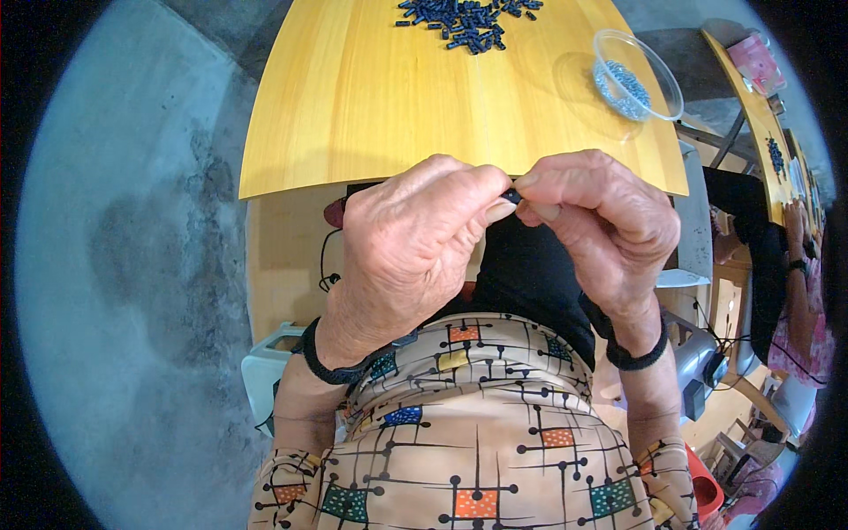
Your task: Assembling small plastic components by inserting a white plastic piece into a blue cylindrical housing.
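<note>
Just off the table's near edge, my two hands meet fingertip to fingertip. My left hand pinches a small black cylindrical piece between thumb and forefinger. The fingers of my right hand are closed at the other end of this piece, and whatever else they may hold is hidden. A pile of similar small black pieces lies at the far side of the table. At the far right stands a clear round plastic tub holding many small silvery metal parts.
The yellow wooden table has its near edge just beyond my hands. A bare grey wall rises on the left. At the right, another person's hand rests by a second wooden table with black pieces on it.
</note>
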Motion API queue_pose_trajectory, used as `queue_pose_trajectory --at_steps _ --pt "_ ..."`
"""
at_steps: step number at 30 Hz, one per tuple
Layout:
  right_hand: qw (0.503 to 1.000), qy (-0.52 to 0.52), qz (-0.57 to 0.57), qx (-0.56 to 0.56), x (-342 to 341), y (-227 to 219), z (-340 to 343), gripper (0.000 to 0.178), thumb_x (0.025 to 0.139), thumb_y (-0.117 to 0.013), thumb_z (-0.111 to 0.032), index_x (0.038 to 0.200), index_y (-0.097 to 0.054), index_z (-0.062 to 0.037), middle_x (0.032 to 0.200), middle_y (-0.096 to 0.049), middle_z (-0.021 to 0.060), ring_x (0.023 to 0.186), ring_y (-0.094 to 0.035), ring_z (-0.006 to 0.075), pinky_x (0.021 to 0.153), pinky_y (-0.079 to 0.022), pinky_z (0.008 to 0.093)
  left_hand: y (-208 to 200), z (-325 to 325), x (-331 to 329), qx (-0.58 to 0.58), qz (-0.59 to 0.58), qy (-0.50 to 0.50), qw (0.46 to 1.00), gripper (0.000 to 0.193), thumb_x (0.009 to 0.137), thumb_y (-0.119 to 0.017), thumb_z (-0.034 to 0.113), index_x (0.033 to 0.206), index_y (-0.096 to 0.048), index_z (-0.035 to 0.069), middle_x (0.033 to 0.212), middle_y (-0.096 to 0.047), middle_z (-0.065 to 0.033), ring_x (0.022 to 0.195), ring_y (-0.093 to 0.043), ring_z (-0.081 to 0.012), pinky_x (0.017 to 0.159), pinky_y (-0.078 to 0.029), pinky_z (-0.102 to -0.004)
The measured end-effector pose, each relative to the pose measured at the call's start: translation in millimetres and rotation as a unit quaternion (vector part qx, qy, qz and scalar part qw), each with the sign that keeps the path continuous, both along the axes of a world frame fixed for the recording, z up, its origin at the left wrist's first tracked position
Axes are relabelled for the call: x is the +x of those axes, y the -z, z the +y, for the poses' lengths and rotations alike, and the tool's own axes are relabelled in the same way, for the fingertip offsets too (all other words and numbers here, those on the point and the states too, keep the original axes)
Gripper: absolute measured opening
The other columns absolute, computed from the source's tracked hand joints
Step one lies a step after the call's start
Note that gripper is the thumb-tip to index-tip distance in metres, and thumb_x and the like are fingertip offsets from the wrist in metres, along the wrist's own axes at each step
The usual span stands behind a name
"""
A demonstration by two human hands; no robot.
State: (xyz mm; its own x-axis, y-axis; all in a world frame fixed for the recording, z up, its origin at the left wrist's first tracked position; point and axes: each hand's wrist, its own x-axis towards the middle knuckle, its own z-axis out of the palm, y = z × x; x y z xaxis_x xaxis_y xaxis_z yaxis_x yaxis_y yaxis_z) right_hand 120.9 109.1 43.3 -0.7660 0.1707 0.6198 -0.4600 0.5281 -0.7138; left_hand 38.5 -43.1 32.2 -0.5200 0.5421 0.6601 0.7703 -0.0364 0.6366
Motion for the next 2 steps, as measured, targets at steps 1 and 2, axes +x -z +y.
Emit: queue_pose_trajectory --at_steps 1,2 --pt "1.000 -0.003 -0.007 -0.006 0.5 0.8 0.0 0.015 0.069 -0.065 0.008 0.081 -0.066 -0.0009 0.073 -0.064 0.0093 0.067 -0.063 0.0193 0.061 -0.049 0.0254 0.5 0.2 -0.7 0.010 0.018 0.001 1.000 0.017 0.071 -0.068 -0.003 0.086 -0.061 0.001 0.065 -0.055 -0.0100 0.054 -0.056 -0.0221 0.049 -0.045 -0.0288" --pt "1.000 -0.006 -0.014 -0.012 1.0 1.9 0.2 0.015 0.069 -0.065 0.008 0.081 -0.067 -0.0013 0.074 -0.065 0.0090 0.067 -0.064 0.0194 0.061 -0.050 0.0254 -0.6 -0.5 -1.5 -0.003 0.035 0.001 0.999 0.017 0.071 -0.067 -0.003 0.086 -0.061 0.002 0.065 -0.055 -0.0098 0.055 -0.057 -0.0222 0.049 -0.046 -0.0287"
